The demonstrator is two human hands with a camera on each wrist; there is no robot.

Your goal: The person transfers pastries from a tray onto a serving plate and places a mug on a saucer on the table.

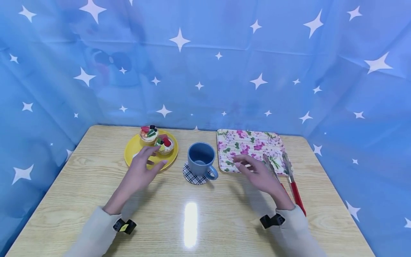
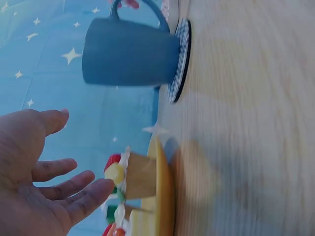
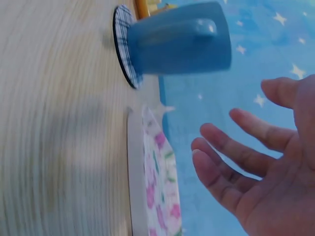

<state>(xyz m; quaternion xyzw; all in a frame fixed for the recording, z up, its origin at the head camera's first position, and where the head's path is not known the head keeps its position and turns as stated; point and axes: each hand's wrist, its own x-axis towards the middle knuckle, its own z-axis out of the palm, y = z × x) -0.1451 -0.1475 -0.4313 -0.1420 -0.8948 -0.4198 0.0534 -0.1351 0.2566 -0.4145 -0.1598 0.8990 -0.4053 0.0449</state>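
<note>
A blue mug [image 1: 200,159] stands upright on a round plaid coaster [image 1: 192,177] between my two hands, its handle toward the front right. My left hand [image 1: 142,171] hovers over the near edge of a yellow plate [image 1: 130,151], fingers loosely bent and holding nothing. Two fruit-topped tarts, a rear one [image 1: 149,134] and a front one [image 1: 165,144], sit on that plate; a pale piece beside them is mostly hidden by the hand. Above the near edge of a floral tray [image 1: 231,142], my right hand [image 1: 257,173] is held with relaxed fingers and nothing in it.
Two red-handled metal utensils, one of them a long tool [image 1: 293,187], lie with their heads over the tray's right side, partly behind the right hand. A blue star-patterned curtain [image 1: 205,64] hangs behind the wooden table [image 1: 160,221].
</note>
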